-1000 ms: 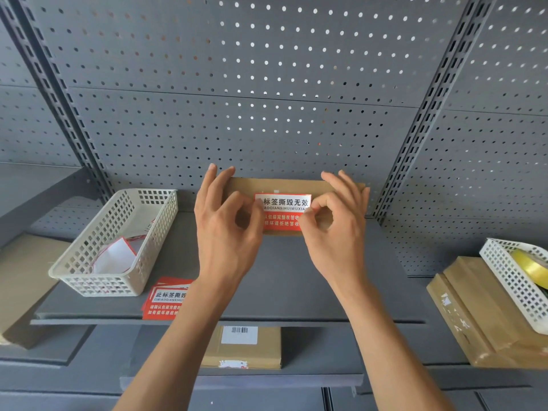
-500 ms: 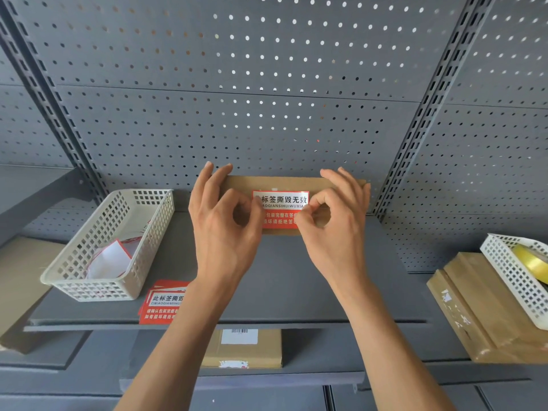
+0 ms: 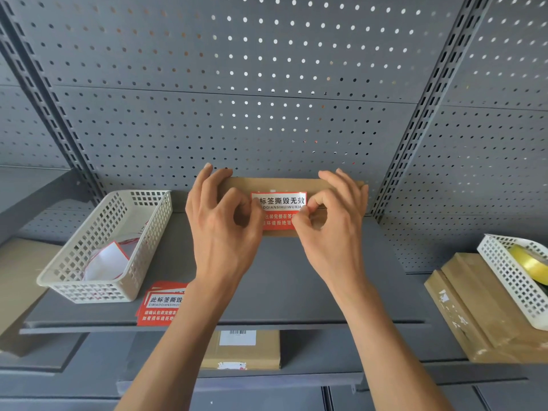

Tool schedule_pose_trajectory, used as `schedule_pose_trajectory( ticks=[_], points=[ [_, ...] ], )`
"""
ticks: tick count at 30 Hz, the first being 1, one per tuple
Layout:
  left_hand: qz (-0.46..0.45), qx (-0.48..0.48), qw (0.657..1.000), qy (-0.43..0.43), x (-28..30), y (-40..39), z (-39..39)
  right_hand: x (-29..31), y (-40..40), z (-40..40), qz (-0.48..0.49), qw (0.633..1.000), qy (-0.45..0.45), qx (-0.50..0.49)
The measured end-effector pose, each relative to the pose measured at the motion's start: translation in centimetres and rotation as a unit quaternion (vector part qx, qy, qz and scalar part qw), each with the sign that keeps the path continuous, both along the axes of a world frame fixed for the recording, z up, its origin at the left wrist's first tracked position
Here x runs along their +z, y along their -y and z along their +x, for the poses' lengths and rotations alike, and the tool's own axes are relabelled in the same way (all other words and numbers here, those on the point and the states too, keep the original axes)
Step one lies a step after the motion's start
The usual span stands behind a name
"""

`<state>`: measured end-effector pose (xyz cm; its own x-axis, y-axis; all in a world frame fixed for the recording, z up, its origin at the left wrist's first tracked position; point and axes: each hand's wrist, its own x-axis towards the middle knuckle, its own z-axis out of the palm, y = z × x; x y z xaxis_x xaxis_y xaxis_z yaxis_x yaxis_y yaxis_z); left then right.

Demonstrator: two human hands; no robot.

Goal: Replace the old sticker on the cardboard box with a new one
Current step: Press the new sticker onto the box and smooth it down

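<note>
Mid-frame, left hand (image 3: 221,229) and right hand (image 3: 332,229) each pinch an end of the sticker (image 3: 278,210) on the box (image 3: 284,183); uneven pressing risks wrinkles.

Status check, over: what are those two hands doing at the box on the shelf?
Left hand and right hand both pinching the red sticker at its ends. Sticker sits on the cardboard box front. Nothing in the way.
</note>
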<state>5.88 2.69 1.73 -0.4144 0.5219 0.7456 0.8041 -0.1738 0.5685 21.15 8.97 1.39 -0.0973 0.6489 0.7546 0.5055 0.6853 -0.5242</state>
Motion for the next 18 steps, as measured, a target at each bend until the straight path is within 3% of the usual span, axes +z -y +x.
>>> schedule_pose_trajectory(
  ticks=[18],
  points=[
    [-0.013,0.017,1.0,-0.003,0.13,-0.05,0.2,0.51,0.75,-0.32,-0.028,0.999,-0.028,-0.006]
  ],
)
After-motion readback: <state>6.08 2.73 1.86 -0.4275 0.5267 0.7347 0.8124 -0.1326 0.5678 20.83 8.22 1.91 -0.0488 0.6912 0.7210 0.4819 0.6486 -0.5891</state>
